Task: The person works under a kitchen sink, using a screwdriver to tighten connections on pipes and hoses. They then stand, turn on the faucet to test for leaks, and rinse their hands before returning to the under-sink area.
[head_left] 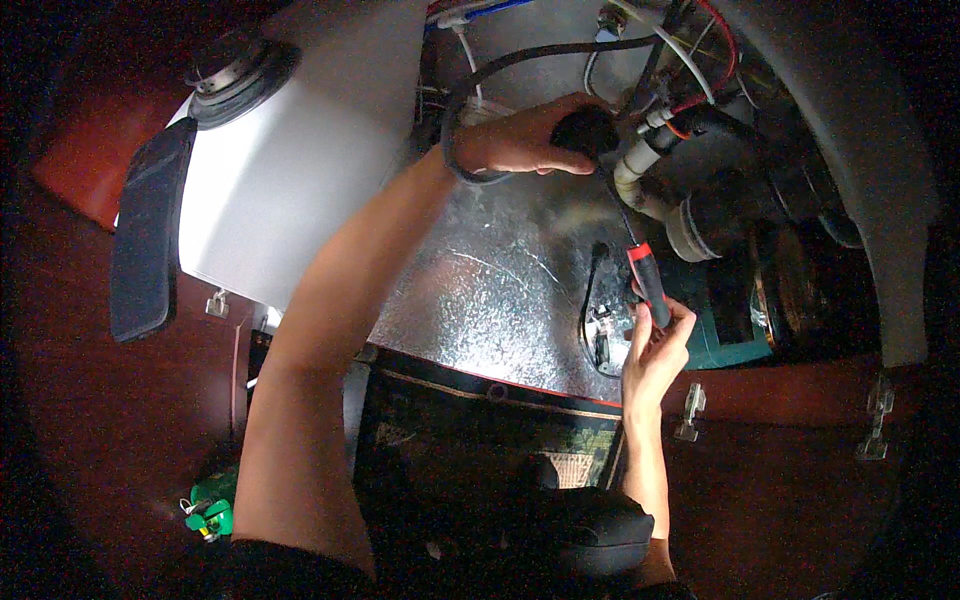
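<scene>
My right hand (660, 345) is closed around the lower end of a screwdriver (648, 285) with a black and red handle. Its thin dark shaft points up toward a black rounded part (587, 132), and I cannot tell whether the tip touches it. That part is gripped by my left hand (530, 140), thumb below and fingers mostly hidden behind. A dark grey hose (460, 110) loops over and around my left wrist. Just right of the black part, a whitish bent drain pipe (635, 175) runs down to a wider pipe fitting (690, 230).
Shiny foil (480, 280) lines the cabinet floor, where a dark cable lies coiled. Wires and a red hose (730, 30) crowd the top. Reddish-brown doors with metal hinges (690, 410) flank the opening. A green object (212, 515) stands at lower left.
</scene>
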A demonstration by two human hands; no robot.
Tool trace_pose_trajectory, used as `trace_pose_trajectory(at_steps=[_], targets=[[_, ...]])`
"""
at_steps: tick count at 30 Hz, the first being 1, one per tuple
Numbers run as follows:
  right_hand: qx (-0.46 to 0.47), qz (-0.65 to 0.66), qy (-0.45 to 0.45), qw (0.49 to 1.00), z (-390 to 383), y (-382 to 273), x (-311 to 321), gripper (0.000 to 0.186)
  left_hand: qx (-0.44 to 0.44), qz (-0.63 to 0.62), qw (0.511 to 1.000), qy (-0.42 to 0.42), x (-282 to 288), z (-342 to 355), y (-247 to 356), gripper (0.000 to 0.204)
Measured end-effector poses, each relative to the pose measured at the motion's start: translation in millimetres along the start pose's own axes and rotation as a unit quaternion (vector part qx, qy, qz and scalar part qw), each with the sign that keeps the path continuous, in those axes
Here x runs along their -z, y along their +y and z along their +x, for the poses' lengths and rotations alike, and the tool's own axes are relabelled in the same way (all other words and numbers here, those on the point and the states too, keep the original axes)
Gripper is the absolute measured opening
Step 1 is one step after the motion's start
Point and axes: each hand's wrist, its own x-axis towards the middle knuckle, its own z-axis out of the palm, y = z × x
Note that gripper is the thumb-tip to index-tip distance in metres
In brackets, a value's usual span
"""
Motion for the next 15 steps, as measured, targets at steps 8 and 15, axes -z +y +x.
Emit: trace_pose_trajectory(at_steps=[8,15], targets=[[-0.271,0.44,-0.308,0.799,20.4,-10.0,22.8,0.039,-0.008,-0.03,0.999,0.032,-1.7,-6.1,7.2,0.073],[-0.399,0.431,-0.201,0.784,12.9,-19.8,19.9,0.037,-0.072,0.032,0.996,0.036,-0.4,-2.4,1.5,0.076]])
